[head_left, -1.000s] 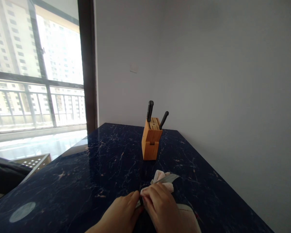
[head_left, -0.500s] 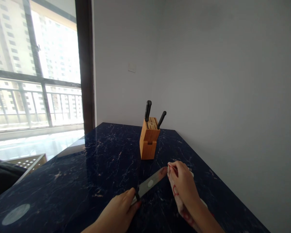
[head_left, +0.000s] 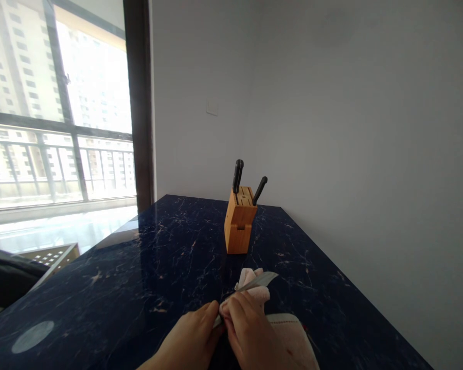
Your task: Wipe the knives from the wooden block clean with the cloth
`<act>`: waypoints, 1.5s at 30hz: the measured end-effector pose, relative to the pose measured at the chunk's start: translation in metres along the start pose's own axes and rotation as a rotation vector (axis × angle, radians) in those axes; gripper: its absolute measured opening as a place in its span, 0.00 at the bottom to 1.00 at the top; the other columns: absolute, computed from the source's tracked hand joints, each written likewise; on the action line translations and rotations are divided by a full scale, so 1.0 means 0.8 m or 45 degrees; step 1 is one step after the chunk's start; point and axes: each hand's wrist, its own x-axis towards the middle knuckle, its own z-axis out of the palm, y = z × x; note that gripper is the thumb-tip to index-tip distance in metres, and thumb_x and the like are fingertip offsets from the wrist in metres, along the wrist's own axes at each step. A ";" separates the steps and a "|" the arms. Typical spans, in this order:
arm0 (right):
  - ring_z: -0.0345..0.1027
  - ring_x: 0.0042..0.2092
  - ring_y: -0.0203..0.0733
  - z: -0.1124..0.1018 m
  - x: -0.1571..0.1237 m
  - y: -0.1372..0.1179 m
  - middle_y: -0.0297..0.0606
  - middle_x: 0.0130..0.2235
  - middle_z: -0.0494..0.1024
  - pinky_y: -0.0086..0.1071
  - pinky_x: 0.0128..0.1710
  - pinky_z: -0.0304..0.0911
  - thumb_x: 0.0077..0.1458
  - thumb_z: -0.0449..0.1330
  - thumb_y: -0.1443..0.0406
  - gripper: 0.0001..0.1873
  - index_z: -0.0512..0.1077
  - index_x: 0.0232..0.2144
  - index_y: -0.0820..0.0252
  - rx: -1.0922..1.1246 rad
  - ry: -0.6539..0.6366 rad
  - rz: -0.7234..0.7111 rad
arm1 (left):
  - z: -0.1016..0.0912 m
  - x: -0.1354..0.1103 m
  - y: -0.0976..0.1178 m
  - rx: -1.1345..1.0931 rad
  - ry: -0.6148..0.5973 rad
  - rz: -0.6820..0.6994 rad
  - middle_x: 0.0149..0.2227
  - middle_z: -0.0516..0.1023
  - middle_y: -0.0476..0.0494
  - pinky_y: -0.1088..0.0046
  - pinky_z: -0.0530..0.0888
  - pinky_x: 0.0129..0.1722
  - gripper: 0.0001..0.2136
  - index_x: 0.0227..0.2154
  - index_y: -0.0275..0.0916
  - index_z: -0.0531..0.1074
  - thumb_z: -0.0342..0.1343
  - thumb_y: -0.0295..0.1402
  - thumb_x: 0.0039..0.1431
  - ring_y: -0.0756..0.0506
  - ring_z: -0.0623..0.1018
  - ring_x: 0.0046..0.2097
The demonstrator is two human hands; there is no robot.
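Note:
At the front of the dark table, my left hand [head_left: 195, 331] is wrapped round the handle of a kitchen knife [head_left: 265, 279]. The blade points away to the right, and its tip shows past the cloth. My right hand [head_left: 249, 326] pinches a pale pink and white towel [head_left: 291, 334] round the blade close to the handle, almost touching my left hand. Part of the towel sticks up beyond the blade, and the rest hangs below my right wrist. My fingers and the cloth hide the middle of the blade and most of the handle.
Beyond my hands a wooden knife block [head_left: 239, 228] stands upright on the blue marbled table [head_left: 177, 257], with two black-handled knives in its slots. A pale oval patch [head_left: 33, 336] lies at the left. The wall runs along the right side, and a chair [head_left: 57, 257] stands beyond the left edge.
My right hand has slid with the towel from the blade's tip down toward the handle. The tip now shows bare. My left hand has hardly moved and keeps its hold.

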 end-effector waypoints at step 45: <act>0.63 0.36 0.39 -0.031 0.001 0.005 0.33 0.33 0.72 0.33 0.38 0.54 0.56 0.50 0.55 0.12 0.67 0.35 0.55 0.106 0.148 -0.087 | -0.040 0.004 0.027 -1.201 0.288 -0.079 0.29 0.68 0.49 0.76 0.65 0.37 0.19 0.29 0.39 0.66 0.37 0.47 0.60 0.50 0.68 0.34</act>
